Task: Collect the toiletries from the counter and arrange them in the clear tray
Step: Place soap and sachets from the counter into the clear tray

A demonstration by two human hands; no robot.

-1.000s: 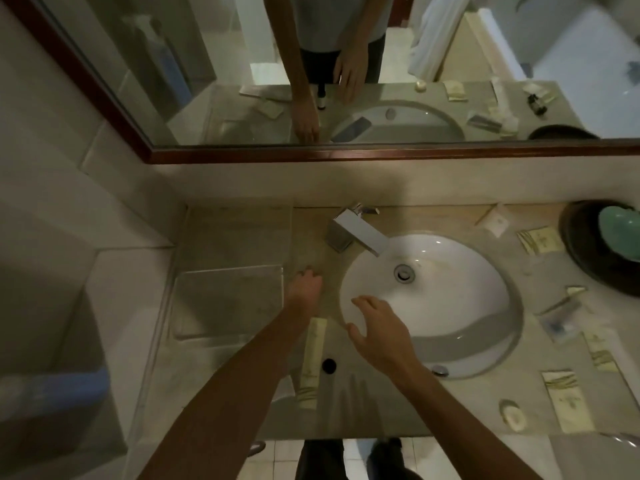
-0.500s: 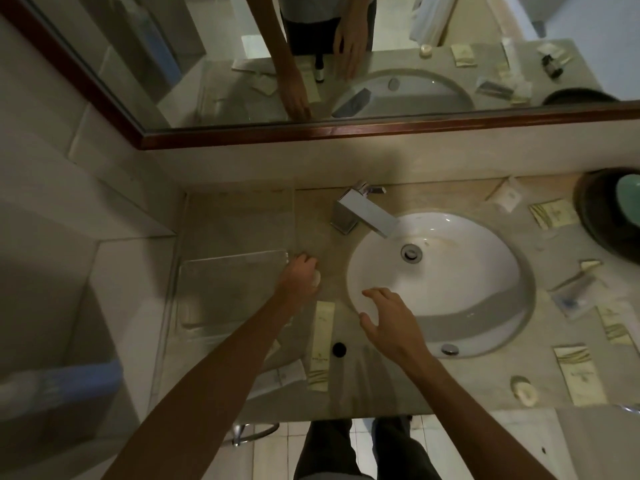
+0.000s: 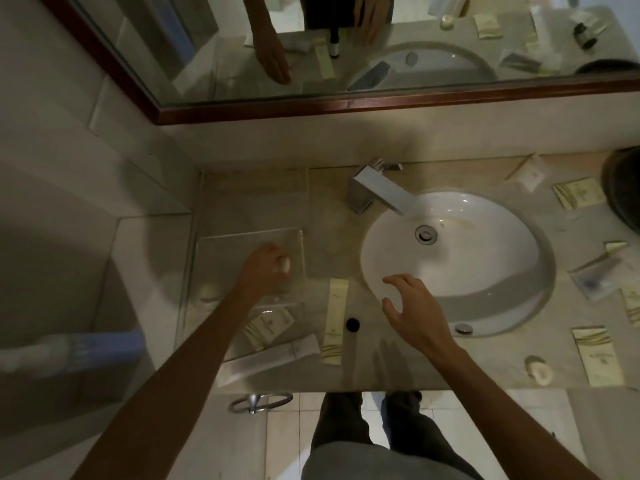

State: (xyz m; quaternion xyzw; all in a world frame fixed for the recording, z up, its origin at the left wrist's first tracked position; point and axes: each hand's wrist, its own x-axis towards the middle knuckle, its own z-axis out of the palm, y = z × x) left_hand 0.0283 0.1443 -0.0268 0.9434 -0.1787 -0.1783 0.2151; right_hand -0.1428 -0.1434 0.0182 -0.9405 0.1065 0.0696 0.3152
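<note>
1. Under the left hand point(image 3: 266, 268): the clear tray point(image 3: 214, 271), at the left end of the tabletop point(image 3: 415, 368). The hand is curled around a small pale round item point(image 3: 284, 266), likely a soap, held over the tray's right part. Not yet released, as far as can be judged.
2. Right hand point(image 3: 412, 310): fingers spread, holding nothing, hovering over the near rim of the sink point(image 3: 450, 251).
3. Progress: early. Apart from the item in the left hand, the tray looks empty, though its transparency makes that hard to confirm.
4. Left to gather, between the two hands: a long cream sachet point(image 3: 335, 320) and a small dark cap point(image 3: 352, 324) just beside it.
5. Near the left forearm, just outside the tray's near edge: a square packet point(image 3: 270, 325) and a white tube point(image 3: 277, 358).
6. Well to the right of the right hand: a flat cream packet point(image 3: 597, 358), a small soap piece point(image 3: 538, 370), a clear wrapped item point(image 3: 595, 278), and further packets by the back wall point(image 3: 578, 197).
7. Judgement: most of the collecting remains.
</note>
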